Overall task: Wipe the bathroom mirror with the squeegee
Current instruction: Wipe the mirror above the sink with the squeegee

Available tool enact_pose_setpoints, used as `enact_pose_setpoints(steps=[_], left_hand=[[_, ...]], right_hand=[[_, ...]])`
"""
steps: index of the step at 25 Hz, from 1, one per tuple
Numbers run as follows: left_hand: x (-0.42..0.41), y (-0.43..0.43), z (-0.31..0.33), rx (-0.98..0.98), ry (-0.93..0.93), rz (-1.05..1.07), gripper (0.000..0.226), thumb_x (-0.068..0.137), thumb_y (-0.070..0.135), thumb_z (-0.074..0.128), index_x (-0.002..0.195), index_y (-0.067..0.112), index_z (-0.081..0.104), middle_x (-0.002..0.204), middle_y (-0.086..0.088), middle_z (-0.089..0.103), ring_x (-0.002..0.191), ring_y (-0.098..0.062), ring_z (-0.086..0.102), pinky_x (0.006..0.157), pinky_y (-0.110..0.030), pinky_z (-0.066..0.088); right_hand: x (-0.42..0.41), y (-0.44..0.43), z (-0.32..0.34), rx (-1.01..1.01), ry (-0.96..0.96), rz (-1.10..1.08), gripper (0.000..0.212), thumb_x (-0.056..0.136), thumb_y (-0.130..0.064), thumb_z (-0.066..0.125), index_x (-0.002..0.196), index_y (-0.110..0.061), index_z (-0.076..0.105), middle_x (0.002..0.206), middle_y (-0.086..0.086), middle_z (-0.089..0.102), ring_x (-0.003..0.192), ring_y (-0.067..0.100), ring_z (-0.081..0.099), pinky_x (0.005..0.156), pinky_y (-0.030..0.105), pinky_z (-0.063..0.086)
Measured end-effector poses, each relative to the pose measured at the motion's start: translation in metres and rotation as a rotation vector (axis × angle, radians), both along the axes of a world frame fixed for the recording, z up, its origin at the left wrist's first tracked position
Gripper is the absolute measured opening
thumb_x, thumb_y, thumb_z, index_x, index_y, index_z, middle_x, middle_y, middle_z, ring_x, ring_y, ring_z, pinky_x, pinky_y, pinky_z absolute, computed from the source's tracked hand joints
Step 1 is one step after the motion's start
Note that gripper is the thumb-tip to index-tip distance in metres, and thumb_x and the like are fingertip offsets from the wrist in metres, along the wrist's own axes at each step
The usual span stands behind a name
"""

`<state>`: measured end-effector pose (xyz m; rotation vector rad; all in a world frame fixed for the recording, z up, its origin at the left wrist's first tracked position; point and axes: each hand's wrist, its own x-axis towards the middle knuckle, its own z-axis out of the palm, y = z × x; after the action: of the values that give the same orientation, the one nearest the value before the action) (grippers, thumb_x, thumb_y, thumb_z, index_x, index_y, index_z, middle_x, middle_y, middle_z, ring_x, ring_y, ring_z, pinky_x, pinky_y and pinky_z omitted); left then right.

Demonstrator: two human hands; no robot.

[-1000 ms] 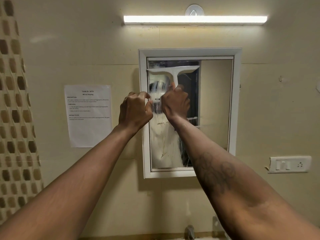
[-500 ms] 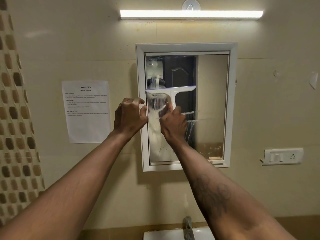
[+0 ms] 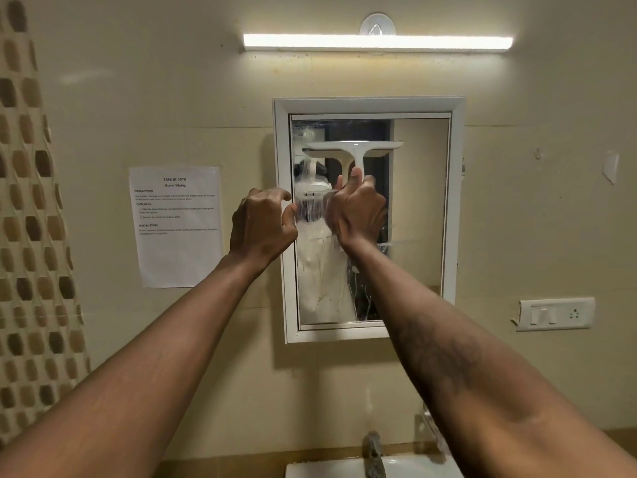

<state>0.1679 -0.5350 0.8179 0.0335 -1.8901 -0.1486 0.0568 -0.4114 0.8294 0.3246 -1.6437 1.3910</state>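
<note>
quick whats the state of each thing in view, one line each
mirror, streaked and smeared on the left, clearer on the right
squeegee, handle down, blade level across the upper left of the mirror
right hand, grips the squeegee handle
left hand, fingers curled at the mirror's left edge, grip unclear
light bar, on
tap, no water seen running
paper sheet, flat on the wall

Warm tube light overhead; edges bow, hands blur.
</note>
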Motion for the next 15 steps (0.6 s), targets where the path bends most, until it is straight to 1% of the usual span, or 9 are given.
enact_pose_setpoints(steps=[2,4,5,7,8,11,12,13,15], left_hand=[[-0.001,0.0,0.002,-0.014,0.006,-0.008,0.026,0.092,0.023,0.066,0.112,0.008,0.073,0.102,-0.012,0.075,0.103,-0.029,0.067,0.082,-0.037,0.053],[-0.002,-0.001,0.005,-0.015,0.007,-0.013,0.026,0.093,0.023,0.066,0.113,0.008,0.072,0.104,-0.012,0.075,0.104,-0.029,0.067,0.083,-0.037,0.054],[-0.003,-0.002,0.005,-0.013,0.012,-0.013,0.026,0.093,0.023,0.067,0.113,0.008,0.073,0.104,-0.013,0.075,0.104,-0.029,0.067,0.083,-0.037,0.054],[-0.005,-0.005,0.006,-0.013,0.021,-0.009,0.027,0.092,0.024,0.067,0.113,0.008,0.073,0.104,-0.013,0.075,0.104,-0.029,0.067,0.083,-0.037,0.054],[-0.006,-0.006,0.006,-0.014,0.021,-0.006,0.027,0.092,0.024,0.067,0.113,0.008,0.073,0.103,-0.013,0.075,0.104,-0.029,0.067,0.083,-0.037,0.054],[-0.009,-0.012,0.007,-0.016,0.017,0.002,0.026,0.092,0.023,0.066,0.113,0.009,0.073,0.103,-0.012,0.075,0.104,-0.029,0.067,0.083,-0.038,0.055],[-0.01,-0.014,0.008,-0.016,0.014,0.008,0.026,0.092,0.023,0.066,0.113,0.009,0.073,0.103,-0.012,0.075,0.104,-0.029,0.067,0.083,-0.038,0.056],[-0.011,-0.017,0.008,-0.015,0.013,0.014,0.025,0.092,0.023,0.066,0.112,0.01,0.073,0.102,-0.012,0.074,0.104,-0.029,0.067,0.083,-0.038,0.056],[-0.013,-0.023,0.008,-0.008,0.015,0.024,0.024,0.091,0.023,0.065,0.111,0.011,0.072,0.101,-0.011,0.074,0.103,-0.029,0.066,0.082,-0.038,0.056]], right_hand=[[-0.004,0.002,0.018,-0.016,0.02,-0.016,0.05,0.112,-0.044,0.031,0.108,-0.007,0.065,0.076,-0.003,0.062,0.067,0.017,0.064,0.053,0.023,0.042],[-0.007,0.001,0.03,-0.015,0.021,0.002,0.049,0.112,-0.042,0.031,0.11,-0.007,0.065,0.079,0.0,0.066,0.069,0.018,0.066,0.056,0.025,0.046],[-0.008,-0.001,0.034,-0.014,0.021,0.007,0.048,0.112,-0.042,0.032,0.111,-0.007,0.065,0.081,0.001,0.068,0.07,0.018,0.067,0.055,0.024,0.045],[-0.009,-0.006,0.04,-0.007,0.011,0.002,0.047,0.112,-0.041,0.033,0.111,-0.007,0.065,0.08,-0.001,0.065,0.07,0.016,0.064,0.052,0.02,0.037],[-0.009,-0.009,0.043,-0.003,0.003,0.004,0.047,0.112,-0.041,0.032,0.111,-0.007,0.066,0.081,-0.002,0.065,0.071,0.016,0.063,0.052,0.02,0.035],[-0.011,-0.02,0.045,0.021,-0.009,0.014,0.049,0.112,-0.042,0.032,0.11,-0.008,0.067,0.088,0.004,0.071,0.08,0.02,0.068,0.063,0.025,0.043],[-0.012,-0.023,0.045,0.026,-0.008,0.01,0.049,0.112,-0.041,0.032,0.11,-0.008,0.068,0.09,0.005,0.072,0.082,0.021,0.07,0.066,0.026,0.043],[-0.013,-0.025,0.046,0.028,-0.005,0.006,0.049,0.112,-0.041,0.032,0.11,-0.008,0.068,0.09,0.005,0.073,0.083,0.022,0.071,0.066,0.026,0.043],[-0.016,-0.026,0.048,0.031,-0.001,-0.005,0.05,0.111,-0.041,0.031,0.109,-0.008,0.069,0.09,0.006,0.074,0.084,0.023,0.072,0.068,0.029,0.05]])
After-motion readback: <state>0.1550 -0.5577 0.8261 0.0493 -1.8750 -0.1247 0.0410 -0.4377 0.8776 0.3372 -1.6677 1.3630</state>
